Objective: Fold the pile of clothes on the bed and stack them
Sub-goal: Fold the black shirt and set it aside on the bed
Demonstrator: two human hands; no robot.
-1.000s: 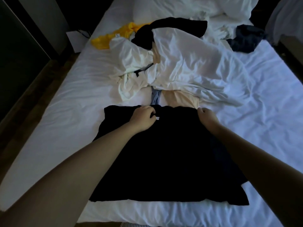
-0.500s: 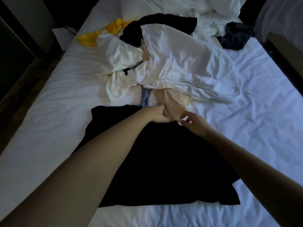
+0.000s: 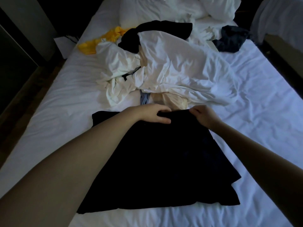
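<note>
A black garment (image 3: 157,161) lies spread flat on the near part of the white bed (image 3: 49,112). My left hand (image 3: 152,113) grips its far edge near the middle, fingers curled over the cloth. My right hand (image 3: 205,115) pinches the same edge a little to the right. Beyond them the pile of clothes (image 3: 164,68) lies crumpled: white pieces, a beige piece (image 3: 170,100), a blue-grey piece (image 3: 145,98), a black piece (image 3: 155,31) and a yellow piece (image 3: 101,41).
A dark navy garment (image 3: 231,40) lies apart at the far right of the bed. White pillows (image 3: 164,9) sit at the head. A dark floor and wall run along the left bed edge; another piece of furniture stands at the far right.
Both hands moved together along the black garment's far edge, from a shoulder-width hold to a close grip near the middle. The camera shifted slightly.
</note>
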